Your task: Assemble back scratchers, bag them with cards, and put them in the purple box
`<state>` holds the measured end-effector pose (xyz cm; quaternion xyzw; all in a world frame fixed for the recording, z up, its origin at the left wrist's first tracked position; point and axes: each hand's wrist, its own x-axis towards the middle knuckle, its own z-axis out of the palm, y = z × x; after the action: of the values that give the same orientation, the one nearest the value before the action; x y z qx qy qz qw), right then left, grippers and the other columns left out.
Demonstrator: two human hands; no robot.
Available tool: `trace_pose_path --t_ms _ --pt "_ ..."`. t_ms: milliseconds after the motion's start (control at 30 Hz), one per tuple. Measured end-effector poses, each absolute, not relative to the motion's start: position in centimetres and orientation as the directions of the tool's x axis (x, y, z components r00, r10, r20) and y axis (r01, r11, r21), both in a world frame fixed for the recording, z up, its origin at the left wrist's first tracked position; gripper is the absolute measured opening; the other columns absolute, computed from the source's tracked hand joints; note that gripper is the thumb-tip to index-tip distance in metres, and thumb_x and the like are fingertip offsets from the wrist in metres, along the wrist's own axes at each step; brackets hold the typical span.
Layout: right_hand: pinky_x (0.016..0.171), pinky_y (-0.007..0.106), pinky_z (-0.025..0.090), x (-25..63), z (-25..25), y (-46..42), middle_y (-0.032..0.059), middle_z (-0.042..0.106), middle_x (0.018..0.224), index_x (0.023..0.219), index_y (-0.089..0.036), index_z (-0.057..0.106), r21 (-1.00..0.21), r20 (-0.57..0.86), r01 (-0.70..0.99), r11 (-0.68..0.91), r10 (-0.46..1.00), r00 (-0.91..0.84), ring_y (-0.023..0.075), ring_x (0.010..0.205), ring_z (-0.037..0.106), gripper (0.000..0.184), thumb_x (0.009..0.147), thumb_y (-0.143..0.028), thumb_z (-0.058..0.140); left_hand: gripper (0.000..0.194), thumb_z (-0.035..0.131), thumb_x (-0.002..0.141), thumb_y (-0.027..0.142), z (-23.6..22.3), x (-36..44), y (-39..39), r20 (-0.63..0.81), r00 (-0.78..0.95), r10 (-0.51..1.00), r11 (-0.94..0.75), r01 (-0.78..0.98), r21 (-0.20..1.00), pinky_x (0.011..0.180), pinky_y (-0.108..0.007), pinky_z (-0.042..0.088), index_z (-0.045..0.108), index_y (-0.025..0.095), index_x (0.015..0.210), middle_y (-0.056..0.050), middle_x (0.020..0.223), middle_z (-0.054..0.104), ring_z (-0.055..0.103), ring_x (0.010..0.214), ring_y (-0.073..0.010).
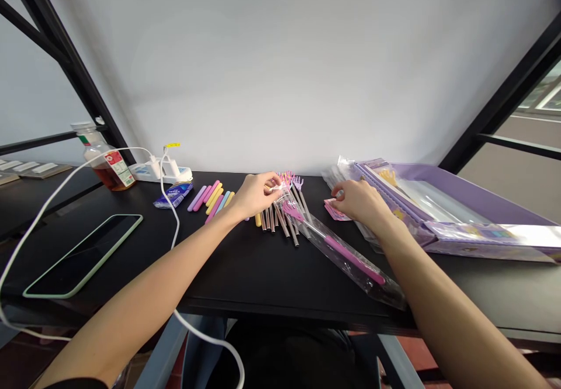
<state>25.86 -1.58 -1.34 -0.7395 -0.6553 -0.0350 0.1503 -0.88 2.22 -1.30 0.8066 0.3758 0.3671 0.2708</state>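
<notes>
So the left hand (256,195) has a pinching grip on the top of a clear sleeve (346,257) with a pink fork (350,259) inside, probably to keep its mouth up. The sleeve trails to 5 o'clock across the desk (245,272). The right hand (359,201) rests, fingers curled, on small pink cards (335,211) at 3 o'clock; can't tell if it's gripping them.

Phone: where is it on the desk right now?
Head view, far left: the phone lies flat, screen up, on the black desk, left of the left hand and its forearm, with the white cable running between them.
</notes>
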Motion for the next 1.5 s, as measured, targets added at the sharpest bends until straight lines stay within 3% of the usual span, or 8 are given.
trace_pose_path --t_ms 333,800,933,1033,1200,1300,1400,1500 --pt "0.075 0.039 0.05 25.3 -1.0 -2.0 0.0133 0.074 0.103 0.11 -0.02 0.074 -0.109 0.21 0.984 -0.141 0.964 0.162 0.0331 0.095 0.069 0.033 0.083 -0.038 0.069 0.028 0.053 0.096 0.043 -1.1 -1.0 2.1 0.502 0.393 0.77 -0.638 0.494 0.591 0.064 -0.027 0.047 0.066 0.023 0.11 -0.002 0.074 0.072 0.066 0.062 -0.0165" --pt "0.073 0.039 0.05 25.0 -1.1 -1.9 0.0127 0.075 0.101 0.111 -0.019 0.074 -0.163 0.323 0.982 -0.093 0.936 0.142 0.0335 0.093 0.07 0.032 0.081 -0.029 0.071 0.026 0.054 0.094 0.036 -1.6 -0.9 2.4 0.493 0.395 0.775 -0.631 0.47 0.617 0.064 -0.026 0.046 0.066 0.025 0.113 0.0 0.069 0.068 0.067 0.062 -0.0181" --pt "0.073 0.035 0.049 25.1 -1.4 -1.4 0.0123 0.076 0.1 0.108 -0.016 0.074 -0.21 0.332 0.978 -0.005 0.94 0.076 0.0297 0.094 0.07 0.032 0.076 -0.014 0.071 0.026 0.054 0.093 0.035 -1.8 -1.0 2.5 0.485 0.392 0.782 -0.623 0.452 0.639 0.064 -0.026 0.047 0.067 0.027 0.115 0.0 0.071 0.069 0.069 0.063 -0.0188" --pt "0.071 0.032 0.049 24.8 -1.3 -1.3 0.0087 0.076 0.089 0.103 -0.015 0.073 -0.33 0.346 0.94 0.087 0.937 0.035 0.0239 0.084 0.07 0.029 0.075 -0.009 0.069 0.026 0.057 0.092 0.036 -1.8 -0.9 2.5 0.495 0.371 0.786 -0.618 0.428 0.659 0.066 -0.027 0.049 0.068 0.026 0.113 -0.001 0.074 0.072 0.071 0.067 -0.0199" --pt "0.064 0.03 0.047 23.7 0.1 -2.2 0.0018 0.072 0.07 0.088 -0.018 0.072 -0.556 0.448 0.801 0.223 0.892 0.063 0.0177 0.065 0.066 0.014 0.077 -0.025 0.075 0.025 0.057 0.092 0.041 -1.6 -0.5 2.4 0.498 0.306 0.811 -0.583 0.363 0.726 0.072 -0.03 0.053 0.071 0.02 0.096 -0.004 0.075 0.075 0.072 0.071 -0.0212" --pt "0.058 0.029 0.045 23.0 0.8 -2.9 0.0028 0.071 0.068 0.083 -0.017 0.074 -0.62 0.493 0.709 0.335 0.87 0.02 0.0158 0.058 0.062 0.02 0.084 -0.037 0.069 0.03 0.061 0.09 0.045 -1.8 -0.2 2.8 0.464 0.294 0.836 -0.533 0.229 0.814 0.082 -0.032 0.056 0.072 0.018 0.089 -0.007 0.082 0.076 0.074 0.08 -0.0228" --pt "0.063 0.03 0.05 22.4 0.6 -3.0 0.005 0.074 0.077 0.099 -0.017 0.077 -0.644 0.517 0.613 0.458 0.851 -0.092 0.018 0.066 0.066 0.031 0.092 -0.041 0.059 0.035 0.066 0.087 0.051 -2.2 0.0 3.2 0.432 0.3 0.851 -0.486 0.132 0.864 0.089 -0.036 0.056 0.072 0.017 0.088 -0.009 0.09 0.077 0.074 0.088 -0.0242" --pt "0.077 0.033 0.053 21.8 0.5 -2.6 0.0075 0.076 0.093 0.111 -0.017 0.074 -0.55 0.582 0.608 0.572 0.785 -0.212 0.0201 0.083 0.07 0.033 0.096 -0.034 0.05 0.041 0.071 0.082 0.056 -2.5 0.2 3.3 0.38 0.324 0.867 -0.4 -0.003 0.916 0.094 -0.039 0.056 0.069 0.015 0.089 -0.01 0.093 0.077 0.074 0.092 -0.0239"
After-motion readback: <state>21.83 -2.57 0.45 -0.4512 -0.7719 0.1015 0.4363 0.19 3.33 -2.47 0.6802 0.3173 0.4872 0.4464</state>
